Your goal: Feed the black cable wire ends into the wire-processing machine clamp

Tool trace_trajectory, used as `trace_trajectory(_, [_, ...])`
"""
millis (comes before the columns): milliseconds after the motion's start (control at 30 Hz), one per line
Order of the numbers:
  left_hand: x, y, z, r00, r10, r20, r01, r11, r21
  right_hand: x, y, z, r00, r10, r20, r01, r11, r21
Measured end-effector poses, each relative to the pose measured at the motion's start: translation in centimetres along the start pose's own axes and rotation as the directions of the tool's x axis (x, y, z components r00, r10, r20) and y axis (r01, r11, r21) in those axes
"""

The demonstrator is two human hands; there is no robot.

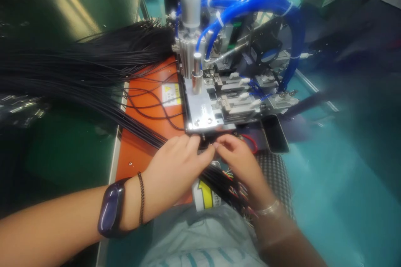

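My left hand (177, 164) is at the front edge of a metal machine plate (200, 106), its fingers curled and its thumb reaching right. Close beside it, my right hand (241, 162) has its thumb and index finger pinched together. The two thumbs nearly meet; whatever lies between the fingertips is too small and hidden to make out. A bundle of black cables (142, 133) passes under my left hand. Coloured wire ends (234, 187) fan out of its near end, below my right hand.
Many more black cables (94, 56) spread to the left, some across the orange machine base (145, 110). A vertical cylinder (190, 0) and looping blue air hoses (296, 29) rise at the back. A phone-like dark rectangle (275, 134) lies right. A yellow-and-white label (205, 195) shows near my lap.
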State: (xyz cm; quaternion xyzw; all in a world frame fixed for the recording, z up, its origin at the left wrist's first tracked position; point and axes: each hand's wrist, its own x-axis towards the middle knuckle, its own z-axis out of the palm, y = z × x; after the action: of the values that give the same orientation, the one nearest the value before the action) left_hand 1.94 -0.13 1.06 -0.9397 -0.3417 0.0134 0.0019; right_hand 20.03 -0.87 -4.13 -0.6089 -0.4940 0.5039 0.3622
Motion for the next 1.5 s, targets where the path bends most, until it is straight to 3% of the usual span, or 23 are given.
trace_trajectory(267, [-0.7,-0.8,0.8,0.978,0.085,-0.192,-0.082,0.996,0.022,-0.2,-0.3,-0.3,0.993,-0.118,0.005,0.118,0.991,0.056])
trace_trajectory(400, [-0.6,-0.5,0.3,0.992,0.048,-0.113,-0.044,0.998,0.042,-0.2,-0.6,-0.1,0.997,-0.068,-0.046,0.067,0.997,-0.028])
trace_trajectory(500, [-1.0,0.3,-0.5,1.0,-0.007,-0.004,0.007,0.998,0.065,0.0,-0.6,0.1,1.0,0.0,-0.02,-0.001,0.998,-0.068])
trace_trajectory(567, [-1.4,0.7,-0.8,1.0,-0.017,0.004,0.017,0.995,0.098,0.1,-0.4,0.2,1.0,0.023,-0.012,-0.024,0.998,-0.055])
trace_trajectory(667, [-1.9,1.0,-0.9,0.999,-0.03,-0.022,0.033,0.984,0.173,-0.1,-0.2,-0.2,0.997,-0.046,-0.064,0.043,0.998,-0.053])
trace_trajectory(733, [-2.0,0.9,-0.9,0.999,-0.041,-0.027,0.045,0.983,0.18,-0.5,-0.3,-0.8,0.979,-0.173,-0.106,0.162,0.981,-0.108])
trace_trajectory(800, [-1.9,0.8,-0.9,0.999,-0.046,-0.03,0.05,0.988,0.149,-1.1,-0.7,-1.6,0.931,-0.365,-0.013,0.355,0.913,-0.203])
trace_trajectory(833, [-1.9,0.8,-0.9,0.998,-0.051,-0.03,0.055,0.99,0.13,-1.4,-0.9,-2.0,0.88,-0.464,0.097,0.474,0.849,-0.233])
trace_trajectory(900, [-1.8,0.7,-0.9,0.998,-0.056,-0.024,0.058,0.994,0.095,-2.0,-1.4,-2.5,0.734,-0.6,0.319,0.673,0.706,-0.221])
trace_trajectory(933, [-1.7,0.7,-0.9,0.998,-0.056,-0.016,0.057,0.995,0.083,-2.2,-1.6,-2.7,0.67,-0.638,0.38,0.732,0.654,-0.194])
trace_trajectory(1000, [-1.6,0.4,-0.9,0.998,-0.06,-0.001,0.06,0.996,0.071,-2.4,-1.7,-2.5,0.62,-0.687,0.38,0.773,0.617,-0.145])
trace_trajectory(1167, [-1.2,-1.1,-0.9,0.998,-0.06,-0.028,0.062,0.997,0.052,-1.8,-1.3,-1.3,0.635,-0.724,0.27,0.766,0.635,-0.1])
trace_trajectory(1300, [-1.0,-1.4,-0.9,0.972,0.105,-0.209,-0.103,0.994,0.022,-1.3,-1.3,-0.4,0.675,-0.71,0.2,0.735,0.673,-0.09])
trace_trajectory(1433, [-0.9,-1.2,-0.3,0.919,0.134,-0.371,-0.158,0.987,-0.034,-1.7,-1.1,0.3,0.836,-0.549,-0.004,0.548,0.836,-0.017])
trace_trajectory(1500, [-0.9,-1.1,0.0,0.916,0.111,-0.386,-0.146,0.987,-0.062,-2.0,-0.8,0.7,0.846,-0.514,-0.144,0.519,0.855,-0.004])
